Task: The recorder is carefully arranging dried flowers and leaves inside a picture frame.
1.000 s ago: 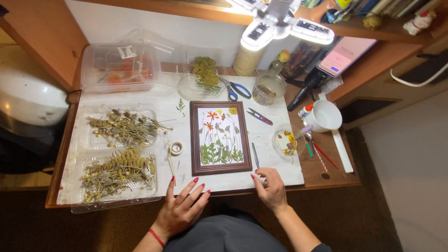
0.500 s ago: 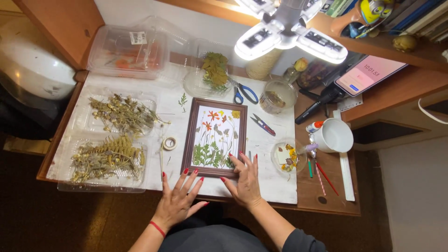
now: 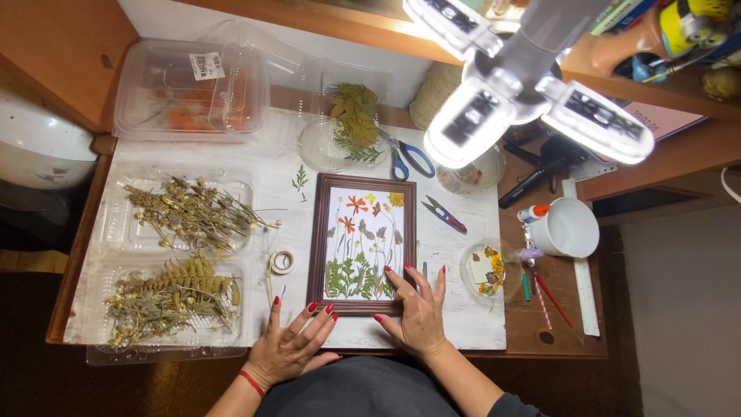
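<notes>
A person's two hands rest on a dark wooden picture frame (image 3: 361, 244) holding pressed flowers, at the centre of the frame on a white-covered desk (image 3: 463, 324). The right hand (image 3: 417, 305), fingers spread and flat, lies on the frame's lower right corner, gripping nothing. The left hand (image 3: 293, 344), open with fingers fanned, sits lower centre-left, its fingertips touching the frame's bottom left corner; a red band circles that wrist.

Just left of the frame lies a small roll of tape (image 3: 282, 262). Further left, two clear plastic trays hold dried plants: pale sprigs (image 3: 189, 212) above, a dried fern (image 3: 174, 297) below. At upper left stands a closed clear plastic container (image 3: 193, 89). Above the frame, a clear tub carries dried leaves (image 3: 353, 120), with blue-handled scissors (image 3: 405, 157) beside it. Small thread snips (image 3: 445, 215) lie just right of the frame's top. A round dish of pressed petals (image 3: 488, 270) sits right of the right hand, a white mug (image 3: 567, 228) further right. A bright multi-panel lamp (image 3: 517, 85) hangs across the upper right.
</notes>
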